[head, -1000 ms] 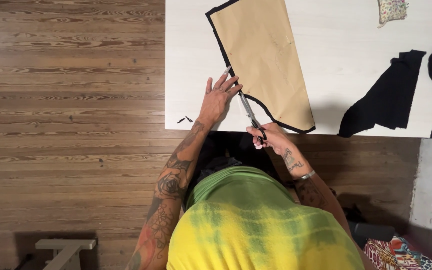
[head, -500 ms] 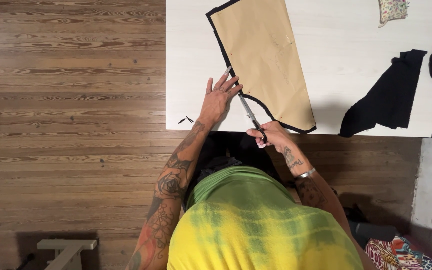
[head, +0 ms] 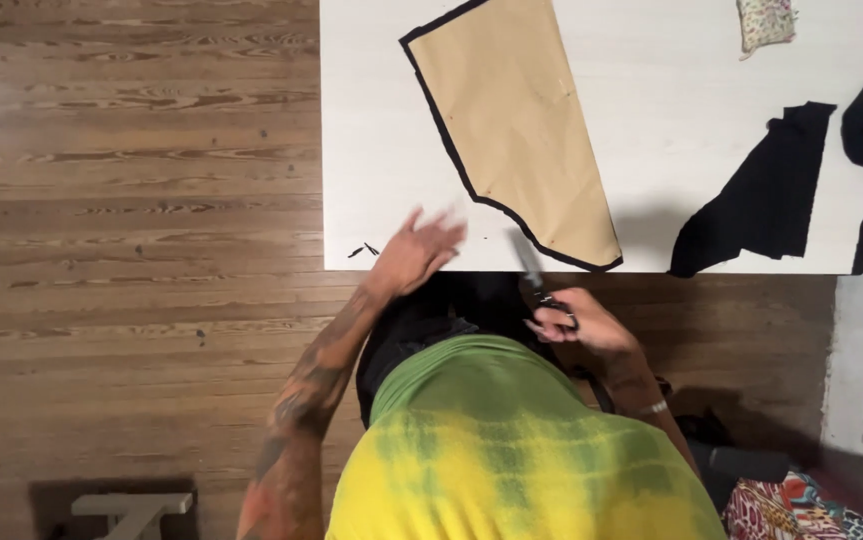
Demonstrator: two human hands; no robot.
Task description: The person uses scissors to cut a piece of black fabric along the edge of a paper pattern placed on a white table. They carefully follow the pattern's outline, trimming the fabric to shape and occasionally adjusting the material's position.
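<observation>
My right hand (head: pixel 591 322) grips black-handled metal scissors (head: pixel 536 280) just off the white desk's (head: pixel 371 150) near edge, blades blurred. My left hand (head: pixel 416 250), fingers spread, blurs over that edge, beside the brown paper pattern on black fabric (head: pixel 511 125); bare desktop lies left of it.

Even, bright lighting from above; the white tabletop (head: pixel 381 150) is nearly overexposed. Soft shadows are cast rightward. The left hand (head: pixel 416 250) is motion-blurred.
</observation>
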